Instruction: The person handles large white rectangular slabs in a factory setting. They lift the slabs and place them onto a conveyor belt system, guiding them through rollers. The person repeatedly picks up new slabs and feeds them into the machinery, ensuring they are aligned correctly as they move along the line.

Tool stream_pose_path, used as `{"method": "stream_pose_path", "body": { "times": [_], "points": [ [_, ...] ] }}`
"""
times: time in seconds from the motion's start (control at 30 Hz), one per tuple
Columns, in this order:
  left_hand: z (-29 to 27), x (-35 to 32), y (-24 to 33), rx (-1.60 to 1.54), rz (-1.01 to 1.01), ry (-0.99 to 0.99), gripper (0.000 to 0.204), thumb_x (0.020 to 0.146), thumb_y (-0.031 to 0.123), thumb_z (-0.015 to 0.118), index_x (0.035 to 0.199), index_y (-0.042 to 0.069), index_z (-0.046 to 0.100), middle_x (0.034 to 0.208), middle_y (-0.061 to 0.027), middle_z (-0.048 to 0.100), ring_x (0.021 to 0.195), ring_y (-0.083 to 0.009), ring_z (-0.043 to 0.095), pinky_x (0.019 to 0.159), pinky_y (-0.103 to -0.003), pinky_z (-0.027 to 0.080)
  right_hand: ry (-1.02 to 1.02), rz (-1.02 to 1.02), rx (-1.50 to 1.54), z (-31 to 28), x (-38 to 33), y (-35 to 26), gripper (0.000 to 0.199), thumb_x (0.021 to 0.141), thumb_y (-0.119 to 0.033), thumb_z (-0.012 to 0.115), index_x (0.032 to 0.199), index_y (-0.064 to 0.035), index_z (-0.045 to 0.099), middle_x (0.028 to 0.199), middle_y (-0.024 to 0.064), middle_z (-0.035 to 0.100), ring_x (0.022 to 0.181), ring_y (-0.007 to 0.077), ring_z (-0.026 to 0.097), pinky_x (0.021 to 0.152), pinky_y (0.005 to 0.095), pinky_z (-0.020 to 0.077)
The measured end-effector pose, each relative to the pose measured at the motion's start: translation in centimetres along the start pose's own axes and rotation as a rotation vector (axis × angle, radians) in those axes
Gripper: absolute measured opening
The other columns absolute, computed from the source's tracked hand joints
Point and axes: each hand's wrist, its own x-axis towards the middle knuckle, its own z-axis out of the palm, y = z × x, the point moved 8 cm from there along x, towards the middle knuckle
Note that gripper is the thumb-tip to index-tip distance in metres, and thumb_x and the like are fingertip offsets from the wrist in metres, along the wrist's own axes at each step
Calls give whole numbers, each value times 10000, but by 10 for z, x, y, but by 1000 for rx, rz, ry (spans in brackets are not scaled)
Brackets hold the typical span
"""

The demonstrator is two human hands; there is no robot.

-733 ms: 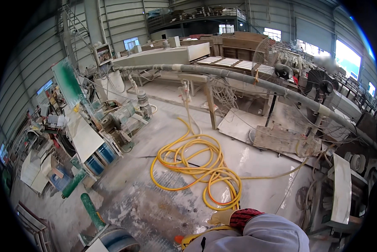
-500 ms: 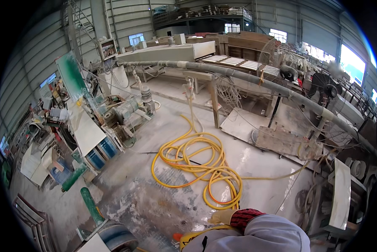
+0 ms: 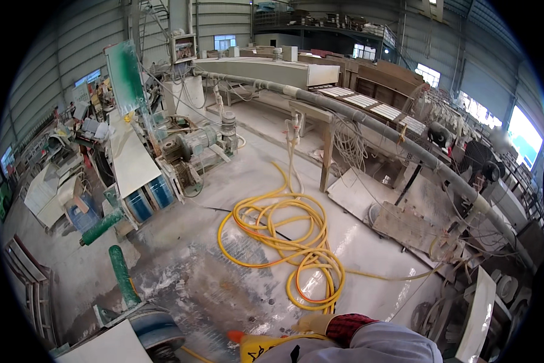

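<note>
My right hand [image 3: 312,323], in a beige glove with a red plaid cuff [image 3: 346,328], reaches in from the lower edge and points left. Its fingers are too small and bunched to show whether they grip anything. Just beyond the glove lies a coiled yellow hose [image 3: 276,241] on the wet floor; one strand runs down behind the glove. Below the hand, a yellow item with black markings [image 3: 257,349] sits against my grey sleeve, with a small orange piece [image 3: 235,336] at its left end. My left hand is out of view.
A machine with a green roller [image 3: 124,277] stands at lower left. Farther left are another green roller [image 3: 102,227] and a motor [image 3: 196,141]. A long grey pipe [image 3: 369,120] crosses on the right above boards [image 3: 369,196]. A curved pale panel [image 3: 476,317] rises at lower right.
The view has turned, so the background sits farther right and the lower-left machine farther left. My right hand appears slightly lower and more to the left, still near the hose.
</note>
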Motion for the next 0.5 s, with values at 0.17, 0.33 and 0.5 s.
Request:
{"method": "stream_pose_path", "body": {
  "times": [0.17, 0.33, 0.5],
  "points": [
    [32, 9, -17, -28, 0, -45, 476, 1126, 255, 466, 1511, -2, 577, 1460, -234, 609, 1370, -447, 573, 1139, -615, 459, -24, -17, -20, -4, 35, -1, 712, 1020, -668, 505, 1200, -56, 820, 1193, 237, 794, 1121, 416, 754, 982, 539, 549],
    [40, 11, -21, -82, -33, -69, 478, 1130, 247, 463, 1532, 6, 556, 1497, -231, 580, 1399, -447, 548, 1156, -611, 443, -15, -21, -49, -25, 75, -3, 715, 1017, -668, 507, 1190, -52, 824, 1185, 237, 796, 1117, 419, 754, 977, 541, 550],
    [51, 25, -27, -89, -12, -50, 482, 1133, 239, 460, 1553, 14, 536, 1534, -228, 551, 1428, -447, 524, 1174, -607, 427, -95, -7, -88, -32, 143, 8, 730, 1029, -702, 472, 1146, -84, 844, 1153, 234, 798, 1136, 398, 753, 1039, 518, 542]
  ]
}}
